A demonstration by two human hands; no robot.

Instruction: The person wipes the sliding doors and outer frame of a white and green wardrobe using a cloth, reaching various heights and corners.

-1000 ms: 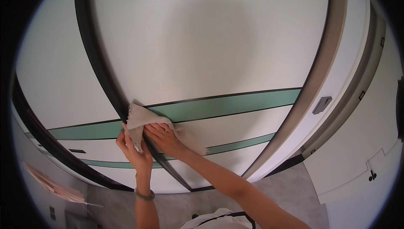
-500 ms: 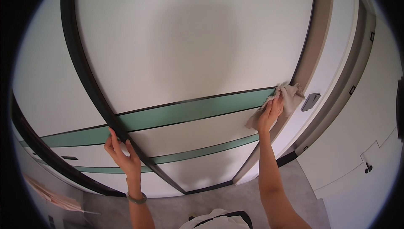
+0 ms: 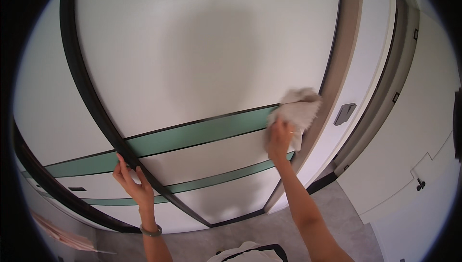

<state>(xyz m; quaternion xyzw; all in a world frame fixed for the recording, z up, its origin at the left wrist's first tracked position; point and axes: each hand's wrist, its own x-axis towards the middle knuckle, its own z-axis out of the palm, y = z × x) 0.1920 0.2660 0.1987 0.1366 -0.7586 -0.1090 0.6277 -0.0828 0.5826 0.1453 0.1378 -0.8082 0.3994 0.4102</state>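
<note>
My right hand (image 3: 281, 140) holds a crumpled beige cloth (image 3: 301, 110) against the right end of the green stripe (image 3: 207, 128) on a white sliding door panel (image 3: 120, 45). The cloth bunches above and beside the fingers, slightly blurred, and hides that end of the stripe. My left hand (image 3: 134, 185), a bracelet (image 3: 151, 231) at its wrist, is at the dark upright door frame (image 3: 91, 93). Its fingers are stretched and apart, with fingertips at the frame's edge and no loose thing in them.
Right of the door stands a tan jamb (image 3: 332, 69), then a wall with a grey switch (image 3: 344, 114). Farther right is a white door with a black handle (image 3: 421, 184). A pink folded umbrella-like thing (image 3: 62, 233) is at lower left, above the grey floor (image 3: 192, 242).
My right hand and the cloth have moved left, off the jamb and onto the panel's right side. The view has shifted a little; my left hand stays at the dark frame.
</note>
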